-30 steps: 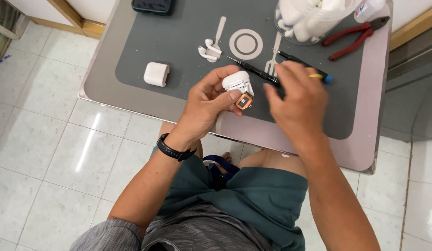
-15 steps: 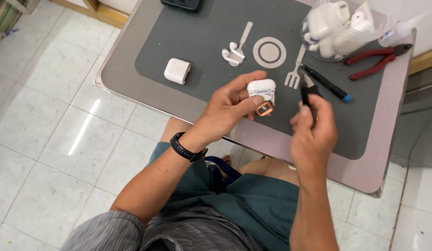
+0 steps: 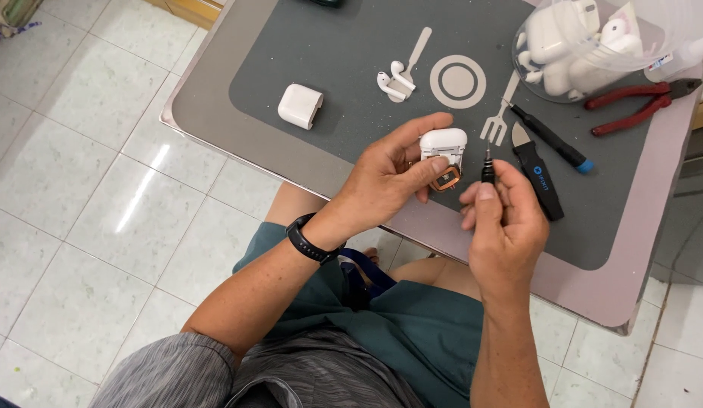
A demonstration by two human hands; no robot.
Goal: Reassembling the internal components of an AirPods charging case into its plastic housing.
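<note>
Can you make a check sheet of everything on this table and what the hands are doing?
Surface: grey mat on a pinkish table, with white specks on it.
Job's things: white earbud case, opened, copper coil showing at its bottom; thin black tool.
Clutter: second white case, two earbuds, black knife, black screwdriver with blue end, red pliers, clear bag of white parts.
Hands: left hand holds the earbud case in its fingers; right hand pinches the thin black tool, tip up beside the case.
Cables: nothing seen.
Surroundings: pale tiled floor; black wristband on the left wrist.
</note>
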